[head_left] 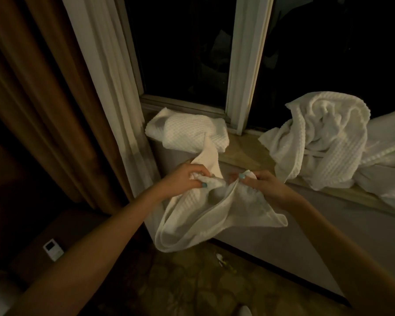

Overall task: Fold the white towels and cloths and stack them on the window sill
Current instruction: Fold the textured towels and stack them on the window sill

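Observation:
I hold a white waffle-weave towel (205,215) in the air in front of the window sill (244,147). My left hand (184,180) grips its upper edge at one side, and my right hand (260,184) pinches the edge at the other. The towel sags in a loose loop below both hands. One end of it runs up onto the sill. A folded white towel (189,131) lies on the sill's left end against the window frame. A big crumpled heap of white towels (322,137) sprawls over the sill to the right.
A brown curtain (32,106) and a white sheer curtain (110,76) hang at the left. Dark window panes stand behind the sill. A small white remote (53,249) lies on a dark surface at lower left. Patterned carpet with small litter (221,258) is below.

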`<state>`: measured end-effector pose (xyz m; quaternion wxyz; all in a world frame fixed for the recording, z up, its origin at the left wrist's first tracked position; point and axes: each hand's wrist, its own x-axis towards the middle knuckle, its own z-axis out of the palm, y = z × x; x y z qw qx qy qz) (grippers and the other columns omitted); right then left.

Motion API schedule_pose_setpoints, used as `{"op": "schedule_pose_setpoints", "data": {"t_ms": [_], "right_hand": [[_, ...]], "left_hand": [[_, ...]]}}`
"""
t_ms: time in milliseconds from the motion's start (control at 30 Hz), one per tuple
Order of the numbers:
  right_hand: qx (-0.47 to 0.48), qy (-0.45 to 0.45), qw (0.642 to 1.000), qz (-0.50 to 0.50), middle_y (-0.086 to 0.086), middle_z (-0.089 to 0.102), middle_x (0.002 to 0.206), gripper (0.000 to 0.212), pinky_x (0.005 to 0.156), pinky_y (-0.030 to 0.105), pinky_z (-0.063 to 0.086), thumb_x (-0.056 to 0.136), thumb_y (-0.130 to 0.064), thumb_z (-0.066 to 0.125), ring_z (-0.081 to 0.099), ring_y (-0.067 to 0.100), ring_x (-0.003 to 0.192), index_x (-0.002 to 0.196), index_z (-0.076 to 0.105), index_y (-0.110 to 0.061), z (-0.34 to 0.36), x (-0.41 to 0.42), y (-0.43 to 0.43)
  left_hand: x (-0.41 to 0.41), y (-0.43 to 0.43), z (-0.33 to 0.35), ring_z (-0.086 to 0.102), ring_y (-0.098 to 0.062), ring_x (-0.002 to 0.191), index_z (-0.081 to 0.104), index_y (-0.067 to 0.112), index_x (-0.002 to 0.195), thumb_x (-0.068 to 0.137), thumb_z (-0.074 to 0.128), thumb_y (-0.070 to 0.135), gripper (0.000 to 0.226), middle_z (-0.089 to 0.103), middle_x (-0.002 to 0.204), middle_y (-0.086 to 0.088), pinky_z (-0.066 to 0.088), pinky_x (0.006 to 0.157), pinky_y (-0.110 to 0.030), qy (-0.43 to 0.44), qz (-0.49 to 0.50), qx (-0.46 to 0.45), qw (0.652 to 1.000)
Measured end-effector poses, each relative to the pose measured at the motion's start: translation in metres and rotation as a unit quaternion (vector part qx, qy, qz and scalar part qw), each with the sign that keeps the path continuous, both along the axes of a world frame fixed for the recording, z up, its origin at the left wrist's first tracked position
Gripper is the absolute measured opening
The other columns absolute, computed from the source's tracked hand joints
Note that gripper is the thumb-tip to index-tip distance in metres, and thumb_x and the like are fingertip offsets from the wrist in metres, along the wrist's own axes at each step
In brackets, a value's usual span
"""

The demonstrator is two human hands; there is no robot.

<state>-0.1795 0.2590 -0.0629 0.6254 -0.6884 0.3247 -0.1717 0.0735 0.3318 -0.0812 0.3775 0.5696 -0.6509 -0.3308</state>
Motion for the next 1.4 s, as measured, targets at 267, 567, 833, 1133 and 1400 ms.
{"op": "schedule_pose_setpoints", "data": {"t_ms": [267, 567, 833, 1133, 1400], "right_hand": [[0.035, 0.018, 0.990, 0.133, -0.009, 0.055, 0.137, 0.047, 0.107, 0.028, 0.040, 0.070, -0.055, 0.075, 0.048, 0.012, 0.129, 0.105, 0.074, -0.022, -0.007, 0.028, -0.011], [-0.201, 0.097, 0.972, 0.076, -0.012, 0.067, 0.073, 0.025, 0.061, 0.016, 0.043, 0.093, -0.028, 0.061, 0.059, -0.002, 0.065, 0.097, 0.074, -0.007, -0.011, 0.040, 0.012], [-0.537, -0.025, 0.843, 0.035, 0.005, 0.066, 0.118, 0.027, 0.081, 0.022, 0.039, 0.088, -0.022, 0.051, 0.047, 0.014, 0.092, 0.097, 0.073, -0.010, -0.037, 0.055, 0.026], [-0.493, -0.005, 0.868, 0.062, 0.013, 0.055, 0.130, 0.021, 0.099, 0.017, 0.040, 0.084, -0.008, 0.066, 0.058, 0.019, 0.111, 0.104, 0.072, -0.008, -0.045, 0.033, 0.018], [-0.406, 0.000, 0.911, 0.064, 0.006, 0.052, 0.103, 0.029, 0.084, 0.011, 0.041, 0.083, -0.011, 0.072, 0.050, -0.002, 0.095, 0.111, 0.071, -0.021, -0.052, 0.019, 0.035]], "left_hand": [[0.009, 0.002, 0.015, 0.058, -0.002, 0.095, 0.075, 0.030, 0.074, 0.078, 0.062, -0.018, 0.051, 0.062, 0.096, 0.008, 0.050, 0.080, -0.015, 0.083, -0.009, 0.088, 0.993], [0.030, 0.015, 0.008, 0.060, -0.015, 0.102, 0.068, 0.017, 0.106, 0.083, 0.065, -0.008, 0.034, 0.065, 0.102, 0.001, 0.052, 0.083, -0.019, 0.083, 0.038, 0.199, 0.976], [0.016, 0.023, -0.001, 0.063, -0.020, 0.109, 0.064, 0.006, 0.119, 0.089, 0.062, 0.030, 0.039, 0.067, 0.120, -0.012, 0.050, 0.095, -0.029, 0.247, 0.039, 0.276, 0.928], [-0.011, 0.009, -0.019, 0.064, -0.021, 0.100, 0.061, 0.005, 0.118, 0.083, 0.070, 0.022, 0.040, 0.066, 0.111, -0.012, 0.049, 0.095, -0.036, 0.302, 0.049, 0.269, 0.913], [-0.041, 0.009, -0.027, 0.065, -0.009, 0.074, 0.063, 0.010, 0.094, 0.091, 0.059, 0.007, 0.006, 0.068, 0.081, 0.000, 0.052, 0.069, -0.021, 0.283, 0.030, 0.246, 0.927]]}}
